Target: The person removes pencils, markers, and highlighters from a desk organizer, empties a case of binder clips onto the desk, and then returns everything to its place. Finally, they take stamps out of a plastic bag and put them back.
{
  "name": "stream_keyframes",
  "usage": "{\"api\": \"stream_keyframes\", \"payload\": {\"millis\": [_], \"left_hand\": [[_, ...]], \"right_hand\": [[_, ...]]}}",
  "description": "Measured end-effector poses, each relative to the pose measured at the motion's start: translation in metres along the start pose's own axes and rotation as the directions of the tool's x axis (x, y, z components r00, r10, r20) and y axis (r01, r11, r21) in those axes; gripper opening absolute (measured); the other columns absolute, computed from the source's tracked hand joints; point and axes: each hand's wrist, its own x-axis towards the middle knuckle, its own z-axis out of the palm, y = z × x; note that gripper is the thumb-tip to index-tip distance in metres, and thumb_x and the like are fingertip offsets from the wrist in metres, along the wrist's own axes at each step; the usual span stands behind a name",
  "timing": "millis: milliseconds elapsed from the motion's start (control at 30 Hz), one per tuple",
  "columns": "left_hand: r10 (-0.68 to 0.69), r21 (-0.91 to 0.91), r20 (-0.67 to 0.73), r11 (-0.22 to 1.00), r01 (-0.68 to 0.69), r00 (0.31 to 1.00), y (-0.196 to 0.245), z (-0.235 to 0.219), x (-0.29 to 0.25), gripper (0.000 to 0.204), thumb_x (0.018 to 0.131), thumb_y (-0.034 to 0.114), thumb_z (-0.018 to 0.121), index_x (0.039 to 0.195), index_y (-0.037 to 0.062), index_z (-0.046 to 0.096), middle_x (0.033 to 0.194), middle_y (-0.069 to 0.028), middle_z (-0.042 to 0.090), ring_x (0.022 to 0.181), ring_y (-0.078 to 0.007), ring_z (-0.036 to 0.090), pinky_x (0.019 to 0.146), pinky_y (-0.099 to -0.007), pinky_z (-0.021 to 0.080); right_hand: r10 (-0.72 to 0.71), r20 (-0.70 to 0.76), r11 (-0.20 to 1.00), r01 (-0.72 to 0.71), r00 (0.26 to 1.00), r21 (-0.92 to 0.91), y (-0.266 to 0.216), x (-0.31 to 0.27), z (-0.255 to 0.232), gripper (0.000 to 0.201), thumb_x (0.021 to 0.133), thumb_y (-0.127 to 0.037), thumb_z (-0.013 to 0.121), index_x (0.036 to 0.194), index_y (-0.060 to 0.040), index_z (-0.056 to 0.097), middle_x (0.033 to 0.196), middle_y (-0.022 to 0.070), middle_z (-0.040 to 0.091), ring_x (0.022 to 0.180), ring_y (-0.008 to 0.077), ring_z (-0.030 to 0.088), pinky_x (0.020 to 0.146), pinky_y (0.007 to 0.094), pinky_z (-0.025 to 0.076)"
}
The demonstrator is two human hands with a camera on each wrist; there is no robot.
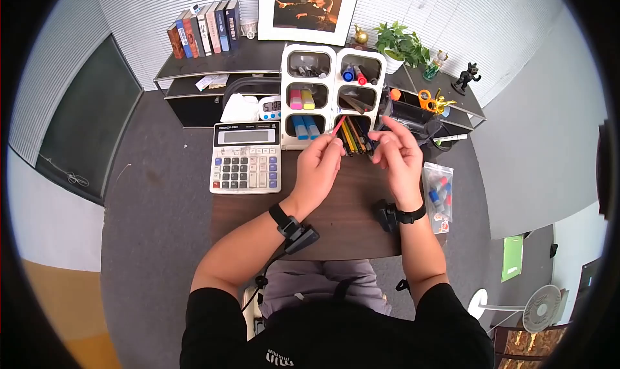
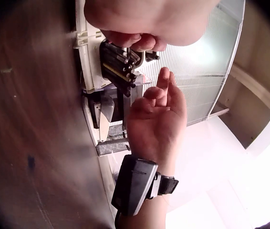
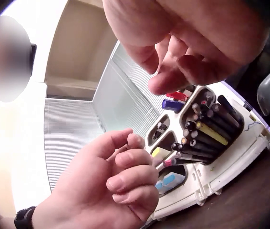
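My left hand (image 1: 318, 165) is raised just before the pencil compartment, its fingers curled in with thumb and index together. In the right wrist view the left hand (image 3: 106, 179) shows nothing between the fingers. A pink pencil (image 1: 339, 124) leans out of the organizer and overlaps the left fingertips in the head view; its pink end shows apart from them in the right wrist view. My right hand (image 1: 402, 165) is held up right of the pencils (image 1: 354, 136), fingers partly bent, palm turned inward in the left wrist view, holding nothing. The white organizer (image 1: 334, 88) stands behind both hands.
A calculator (image 1: 246, 158) lies left of the hands, with a small digital timer (image 1: 270, 108) behind it. On the right are a dark holder with orange scissors (image 1: 426, 100) and a plastic bag (image 1: 439, 191) of colored pieces. Markers and highlighters (image 1: 302, 99) fill other compartments.
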Motion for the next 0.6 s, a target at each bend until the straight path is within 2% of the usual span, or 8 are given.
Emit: {"api": "stream_keyframes", "payload": {"millis": [67, 167, 233, 267, 300, 367, 433, 600], "left_hand": [[0.010, -0.004, 0.028, 1.000, -0.010, 1.000, -0.001, 0.000, -0.001, 0.026, 0.111, 0.022, 0.051, 0.093, 0.0057, 0.059, 0.068, 0.0018, 0.052, 0.056, -0.0054, 0.045, 0.051, -0.0225, 0.035], [0.012, -0.065, 0.030, 0.998, -0.011, 0.999, -0.002, 0.000, -0.001, 0.026, 0.110, 0.022, 0.056, 0.092, 0.0040, 0.062, 0.067, 0.0034, 0.053, 0.058, -0.0039, 0.046, 0.053, -0.0222, 0.036], [-0.002, -0.047, 0.039, 0.999, 0.004, 0.999, -0.002, -0.001, 0.001, 0.026, 0.110, 0.023, 0.056, 0.092, 0.0041, 0.062, 0.067, 0.0034, 0.052, 0.058, -0.0039, 0.046, 0.052, -0.0224, 0.036], [0.000, -0.048, 0.047, 0.999, 0.003, 0.999, -0.003, -0.001, 0.002, 0.026, 0.110, 0.023, 0.056, 0.092, 0.0041, 0.062, 0.067, 0.0034, 0.052, 0.058, -0.0039, 0.046, 0.052, -0.0224, 0.036], [-0.009, -0.042, 0.052, 0.999, 0.011, 0.999, -0.003, -0.002, 0.003, 0.027, 0.110, 0.024, 0.054, 0.093, 0.0047, 0.061, 0.067, 0.0026, 0.052, 0.057, -0.0047, 0.046, 0.051, -0.0224, 0.035], [-0.010, -0.036, 0.068, 0.999, 0.013, 0.998, -0.006, -0.002, 0.003, 0.028, 0.111, 0.025, 0.051, 0.093, 0.0053, 0.059, 0.068, 0.0018, 0.052, 0.056, -0.0056, 0.045, 0.051, -0.0224, 0.035], [-0.001, -0.006, 0.083, 1.000, 0.002, 0.997, -0.008, -0.005, 0.005, 0.028, 0.111, 0.026, 0.052, 0.094, 0.0053, 0.060, 0.068, 0.0021, 0.052, 0.056, -0.0056, 0.045, 0.051, -0.0225, 0.035], [0.009, -0.057, 0.075, 0.998, -0.005, 0.997, -0.008, -0.003, 0.008, 0.029, 0.111, 0.027, 0.052, 0.094, 0.0052, 0.060, 0.068, 0.0022, 0.052, 0.056, -0.0056, 0.046, 0.051, -0.0226, 0.036]], "right_hand": [[-0.112, -0.132, 0.993, 0.114, 0.985, 0.009, -0.007, 0.002, 0.000, 0.034, 0.105, -0.005, 0.060, 0.138, -0.0024, 0.063, 0.106, 0.0074, 0.078, 0.076, 0.0042, 0.063, 0.059, 0.0180, 0.045], [-0.224, -0.091, 0.959, 0.203, 0.970, -0.200, -0.035, 0.016, 0.009, 0.032, 0.101, -0.005, 0.065, 0.133, -0.0021, 0.065, 0.112, 0.0086, 0.075, 0.091, 0.0101, 0.066, 0.078, 0.0235, 0.053], [-0.394, 0.120, 0.724, 0.388, 0.911, -0.571, -0.052, 0.041, 0.015, 0.038, 0.095, -0.006, 0.071, 0.133, -0.0046, 0.065, 0.116, 0.0121, 0.072, 0.103, 0.0223, 0.067, 0.090, 0.0324, 0.054], [-0.489, 0.278, 0.451, 0.512, 0.827, -0.731, -0.065, 0.056, 0.022, 0.045, 0.090, -0.007, 0.075, 0.134, -0.0078, 0.065, 0.119, 0.0145, 0.068, 0.112, 0.0337, 0.064, 0.097, 0.0400, 0.052], [-0.527, 0.380, 0.277, 0.576, 0.760, -0.769, -0.067, 0.070, 0.027, 0.053, 0.087, -0.006, 0.075, 0.138, -0.0095, 0.062, 0.125, 0.0150, 0.065, 0.115, 0.0393, 0.060, 0.104, 0.0455, 0.048], [-0.478, 0.528, 0.125, 0.649, 0.702, -0.750, -0.065, 0.093, 0.033, 0.059, 0.085, -0.005, 0.074, 0.142, -0.0142, 0.059, 0.131, 0.0131, 0.062, 0.116, 0.0380, 0.060, 0.101, 0.0453, 0.052], [-0.345, 0.601, 0.025, 0.647, 0.721, -0.762, -0.055, 0.107, 0.031, 0.061, 0.085, -0.004, 0.072, 0.143, -0.0173, 0.058, 0.130, 0.0127, 0.062, 0.115, 0.0365, 0.062, 0.095, 0.0444, 0.057], [-0.311, 0.647, 0.014, 0.685, 0.696, -0.729, -0.045, 0.117, 0.030, 0.037, 0.089, -0.003, 0.065, 0.125, -0.0129, 0.066, 0.116, 0.0107, 0.066, 0.108, 0.0344, 0.066, 0.089, 0.0435, 0.059]]}}
